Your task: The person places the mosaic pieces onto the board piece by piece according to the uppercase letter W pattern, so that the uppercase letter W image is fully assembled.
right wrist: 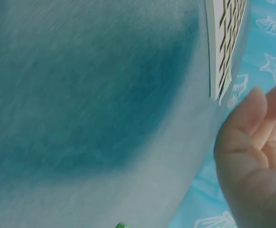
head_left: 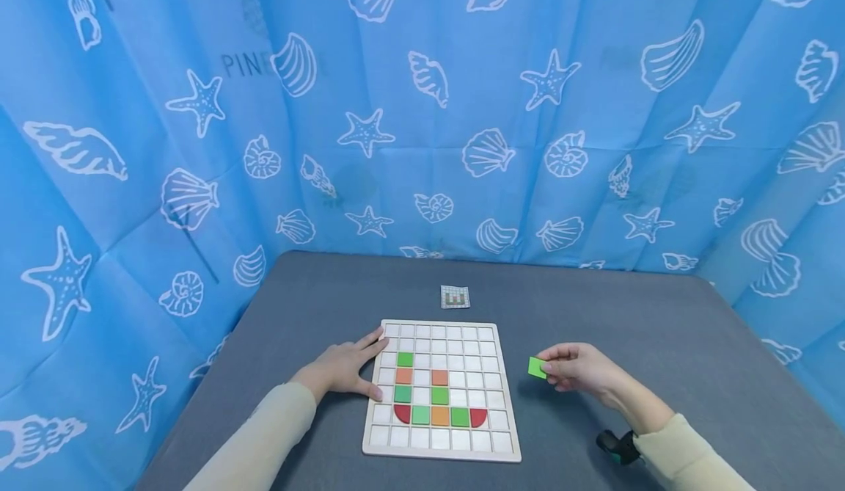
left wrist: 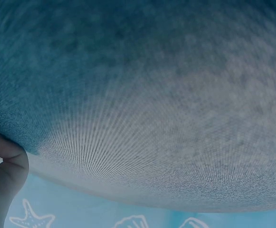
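Observation:
A pale wooden grid board lies on the table, with coloured tiles set in its lower left part. Among them are a green square tile, an orange tile and two red quarter-round tiles, one of them at the row's right end. My left hand rests at the board's left edge, fingers and thumb spread along it. To the right of the board, my right hand pinches a bright green square tile above the table. In the right wrist view the hand shows, but its tile does not.
A small printed card with a coloured grid pattern lies behind the board. Grey cloth covers the table. A blue curtain with white shells and starfish hangs around it. A black device sits at my right wrist.

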Available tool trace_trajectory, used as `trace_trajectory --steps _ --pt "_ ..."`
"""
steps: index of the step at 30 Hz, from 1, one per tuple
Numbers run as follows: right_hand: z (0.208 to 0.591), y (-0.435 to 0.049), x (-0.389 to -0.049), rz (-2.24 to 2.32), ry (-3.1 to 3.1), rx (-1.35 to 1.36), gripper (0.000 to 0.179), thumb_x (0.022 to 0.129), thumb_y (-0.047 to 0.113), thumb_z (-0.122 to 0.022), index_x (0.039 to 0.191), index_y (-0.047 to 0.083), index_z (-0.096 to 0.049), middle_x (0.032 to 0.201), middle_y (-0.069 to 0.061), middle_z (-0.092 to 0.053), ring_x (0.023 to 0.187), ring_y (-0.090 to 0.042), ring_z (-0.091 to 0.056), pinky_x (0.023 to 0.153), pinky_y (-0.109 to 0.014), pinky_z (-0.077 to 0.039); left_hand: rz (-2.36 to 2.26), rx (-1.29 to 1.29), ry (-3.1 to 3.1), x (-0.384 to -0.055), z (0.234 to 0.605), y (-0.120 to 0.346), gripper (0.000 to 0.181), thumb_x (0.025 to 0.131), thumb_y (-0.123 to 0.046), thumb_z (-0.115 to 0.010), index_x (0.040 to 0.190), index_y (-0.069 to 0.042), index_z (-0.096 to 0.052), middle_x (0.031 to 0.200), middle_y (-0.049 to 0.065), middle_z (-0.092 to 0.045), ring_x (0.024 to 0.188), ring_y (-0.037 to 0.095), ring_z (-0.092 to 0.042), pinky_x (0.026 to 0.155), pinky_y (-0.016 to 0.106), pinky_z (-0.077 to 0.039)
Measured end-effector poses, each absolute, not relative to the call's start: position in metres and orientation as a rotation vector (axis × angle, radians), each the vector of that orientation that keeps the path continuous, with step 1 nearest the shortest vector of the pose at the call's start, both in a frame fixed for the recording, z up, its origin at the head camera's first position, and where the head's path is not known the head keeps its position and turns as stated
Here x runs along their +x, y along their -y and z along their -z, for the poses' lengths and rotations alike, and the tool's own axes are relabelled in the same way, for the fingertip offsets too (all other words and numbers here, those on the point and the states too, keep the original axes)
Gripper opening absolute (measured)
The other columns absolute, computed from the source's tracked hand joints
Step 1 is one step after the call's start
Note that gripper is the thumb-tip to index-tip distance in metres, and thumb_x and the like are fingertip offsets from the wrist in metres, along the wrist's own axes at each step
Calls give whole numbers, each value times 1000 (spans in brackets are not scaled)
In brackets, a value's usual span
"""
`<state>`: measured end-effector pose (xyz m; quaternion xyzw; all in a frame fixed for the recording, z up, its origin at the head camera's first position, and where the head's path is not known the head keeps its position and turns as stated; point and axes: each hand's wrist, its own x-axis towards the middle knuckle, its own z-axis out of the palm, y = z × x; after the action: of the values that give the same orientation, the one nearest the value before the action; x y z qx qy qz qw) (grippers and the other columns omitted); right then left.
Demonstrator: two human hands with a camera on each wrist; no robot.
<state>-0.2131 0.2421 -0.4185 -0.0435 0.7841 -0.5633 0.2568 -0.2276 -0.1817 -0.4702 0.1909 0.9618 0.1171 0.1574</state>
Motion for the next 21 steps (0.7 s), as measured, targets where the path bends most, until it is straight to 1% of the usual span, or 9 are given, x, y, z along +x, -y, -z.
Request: trace_trajectory --steps 4,10,16,21 --pt "417 -232 -212 1549 -2156 -65 26 96 10 -61 115 -8 -63 87 -2 -63 79 -17 -58 75 -38 -51 -346 552 -2746 -228 470 182 103 73 -66 -72 155 -21 -29 162 -3 -15 136 37 -37 104 56 -33" --pt "421 -222 -212 1600 -2165 -13 24 94 9 -64 112 -6 -66 85 -2 -64 78 -17 -59 72 -35 -50 -335 528 -2741 -230 471 181 102 73 -67 -72 155 -25 -27 162 -6 -14 137 35 -36 104 55 -32" --pt "427 -213 -212 1610 -2203 -4 21 93 8 -66 108 -5 -68 82 0 -65 76 -17 -59 72 -35 -51 -329 516 -2746 -230 473 181 102 73 -67 -72 155 -26 -29 162 -7 -15 137 34 -37 104 54 -33" --pt "433 -205 -210 1621 -2203 -7 17 91 6 -67 105 -3 -70 83 0 -67 75 -16 -60 71 -35 -51 -329 511 -2745 -230 472 181 101 73 -67 -72 155 -26 -29 162 -7 -15 137 34 -37 104 54 -34"
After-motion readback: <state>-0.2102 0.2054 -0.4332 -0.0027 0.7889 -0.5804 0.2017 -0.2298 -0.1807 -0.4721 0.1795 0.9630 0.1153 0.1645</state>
